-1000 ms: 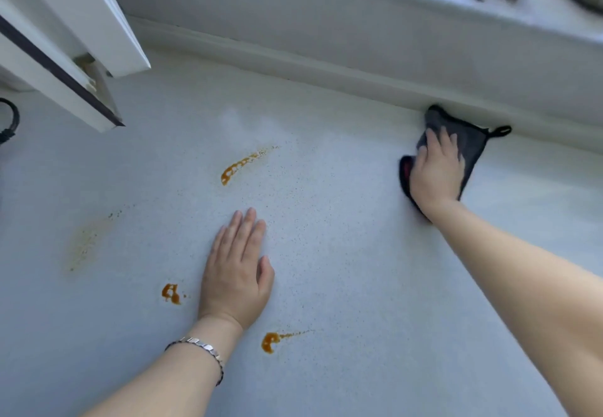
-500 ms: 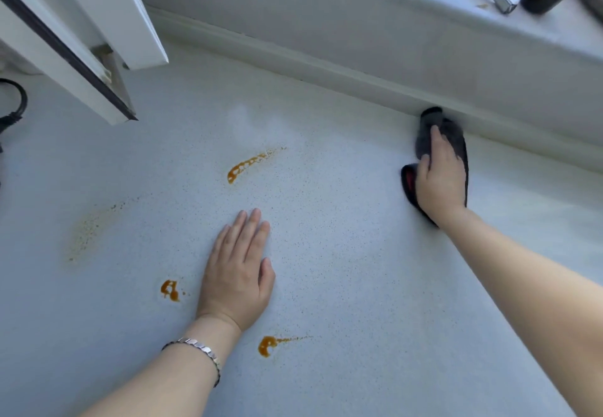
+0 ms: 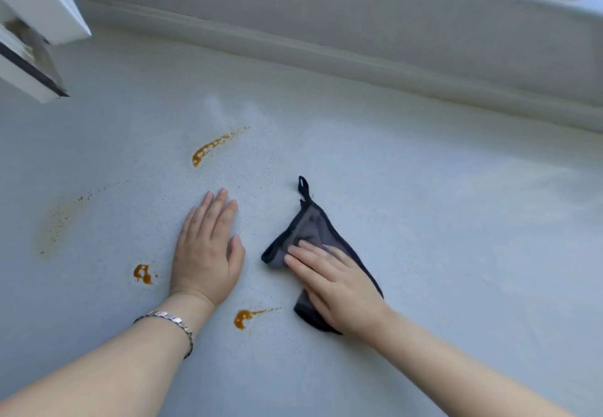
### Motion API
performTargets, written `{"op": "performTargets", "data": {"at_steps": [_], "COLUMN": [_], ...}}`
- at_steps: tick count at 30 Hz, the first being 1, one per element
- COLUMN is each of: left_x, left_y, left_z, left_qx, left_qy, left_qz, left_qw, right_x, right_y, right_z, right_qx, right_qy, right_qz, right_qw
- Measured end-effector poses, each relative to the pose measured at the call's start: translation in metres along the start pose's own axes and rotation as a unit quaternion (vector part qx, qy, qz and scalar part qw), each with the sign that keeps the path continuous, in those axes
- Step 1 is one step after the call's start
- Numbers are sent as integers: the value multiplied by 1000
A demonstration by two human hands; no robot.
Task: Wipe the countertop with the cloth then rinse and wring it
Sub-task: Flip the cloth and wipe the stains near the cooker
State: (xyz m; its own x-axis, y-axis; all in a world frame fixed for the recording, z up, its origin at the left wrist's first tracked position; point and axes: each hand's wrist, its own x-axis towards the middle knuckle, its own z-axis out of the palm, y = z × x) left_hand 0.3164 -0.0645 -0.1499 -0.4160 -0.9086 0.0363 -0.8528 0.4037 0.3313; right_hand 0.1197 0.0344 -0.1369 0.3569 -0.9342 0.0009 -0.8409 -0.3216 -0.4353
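cloth (image 3: 314, 223) dragged nearer | right hand (image 3: 339, 286) flat, hiding its middle | left hand (image 3: 205, 253) flat

From your right grip (image 3: 336, 283), pressed flat on the cloth (image 3: 313, 224), the bench (image 3: 456, 221) runs open and wide from 1 to 5 o'clock, room enough for a pass. At 9 o'clock your left grip (image 3: 205, 253) lies flat just beside the cloth and blocks the straight way to the stain (image 3: 142, 273) beyond it. At 12 o'clock the raised back ledge (image 3: 326, 57) closes the bench, and far off at 10 o'clock a white panel (image 3: 32, 25) overhangs it.
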Motion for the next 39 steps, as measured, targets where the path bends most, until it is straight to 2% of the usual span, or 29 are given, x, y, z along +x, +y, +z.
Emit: {"op": "performTargets", "data": {"at_steps": [1,2,4,6,7,9,11,12,16,19,21,22,23,25,26,27,28,30,32,34,35,37,39], "left_x": [0,0,1,0,0,0,0,0,0,-2,-12,-23,-38,-74,-91,-105,-115,-123,-123,-122,-121,-122,-122], "left_y": [0,1,0,1,1,2,3,3,6,10,3,-6,-17,-47,-61,-75,-87,-107,-124,-139,-146,-157,-162], "left_z": [0,0,0,0,-1,-2,-2,-3,-6,-17,-29,-36,-42,-53,-58,-61,-64,-69,-72,-74,-73,-69,-64], "left_qx": [2,3,0,3,4,0,0,1,25,68,74,63,51,33,30,25,18,6,10,19,18,10,1], "left_qy": [-3,-5,-3,0,0,-4,-7,-8,-24,-59,-45,-18,5,25,30,29,27,27,30,30,33,47,74], "left_qz": [-2,-4,-8,-8,-9,-11,-13,-12,-9,6,23,19,-3,-84,-121,-152,-175,-193,-175,-148,-137,-118,-105], "left_qw": [1000,1000,1000,1000,1000,1000,1000,1000,999,996,996,998,999,996,992,988,984,981,984,988,990,992,992], "right_x": [-5,-1,23,46,53,58,54,46,-28,-60,-53,-42,-27,9,26,41,51,53,31,6,-2,-4,11], "right_y": [16,39,93,142,155,152,116,87,-32,-24,-1,6,8,0,-10,-25,-44,-91,-128,-126,-109,-70,-43], "right_z": [-6,-13,-36,-64,-72,-72,-50,-32,27,16,6,1,-2,-1,3,10,21,51,72,68,61,41,20], "right_qx": [-2,-23,-61,-69,-60,-44,-18,-7,-14,-21,-37,-32,-22,-3,0,-2,-3,-11,-26,-30,-35,-40,-24], "right_qy": [-13,0,82,133,136,153,181,178,80,13,34,71,117,188,198,201,197,157,89,26,23,57,96], "right_qz": [-24,-12,132,304,359,398,384,353,181,107,144,206,291,453,497,499,466,333,199,102,85,160,300], "right_qw": [1000,1000,986,941,921,903,905,919,980,994,988,975,949,871,845,843,862,930,976,994,995,985,949]}}
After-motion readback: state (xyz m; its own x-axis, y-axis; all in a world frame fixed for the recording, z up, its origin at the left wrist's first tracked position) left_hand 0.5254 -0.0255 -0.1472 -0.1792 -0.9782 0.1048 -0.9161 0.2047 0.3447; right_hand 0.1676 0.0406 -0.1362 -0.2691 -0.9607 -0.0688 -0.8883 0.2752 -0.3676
